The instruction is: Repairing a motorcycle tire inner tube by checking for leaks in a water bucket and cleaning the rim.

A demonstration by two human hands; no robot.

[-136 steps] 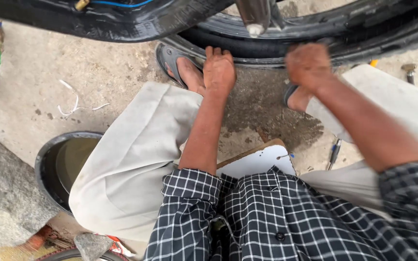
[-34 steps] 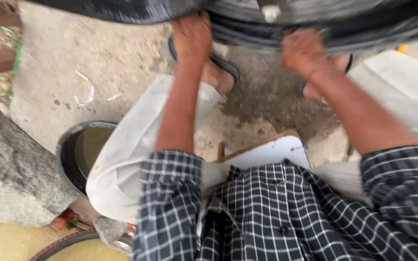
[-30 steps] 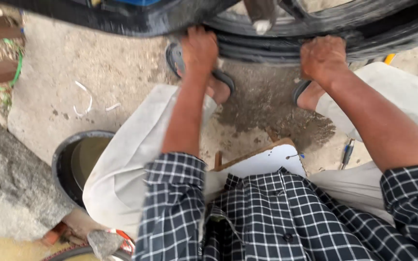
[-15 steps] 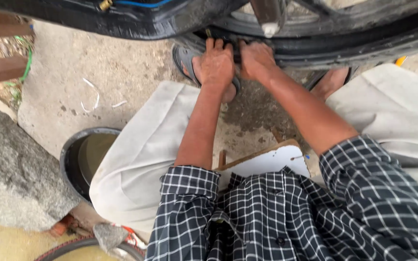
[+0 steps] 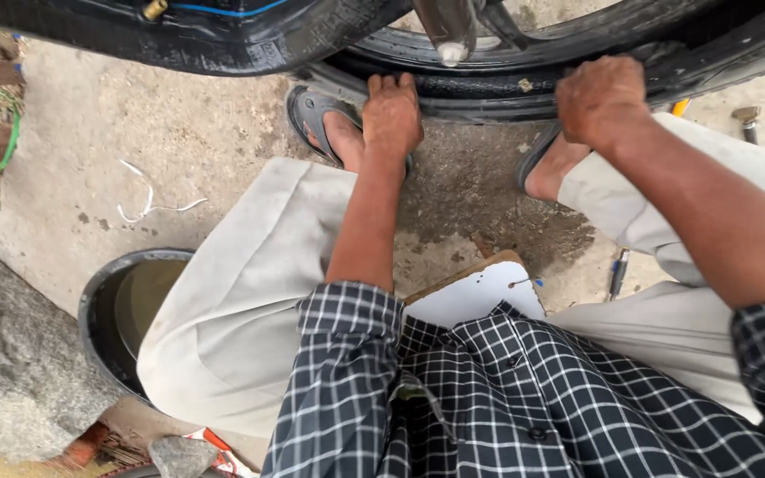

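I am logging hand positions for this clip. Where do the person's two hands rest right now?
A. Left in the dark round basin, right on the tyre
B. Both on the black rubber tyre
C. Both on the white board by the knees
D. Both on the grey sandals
B: the left hand and the right hand both press on the black rubber tyre, apart from each other.

The black tyre (image 5: 524, 84) runs off the top edge, so only its lower arc shows. The left hand (image 5: 391, 115) hides its fingertips against the rubber, and the right hand (image 5: 602, 97) curls so its fingers cannot be seen. The dark basin (image 5: 112, 314) is half covered by the pale trouser leg (image 5: 241, 301). A small tool (image 5: 617, 274) beside the other leg is too small to identify. The white board (image 5: 480, 296) disappears under the checked shirt (image 5: 506, 398).
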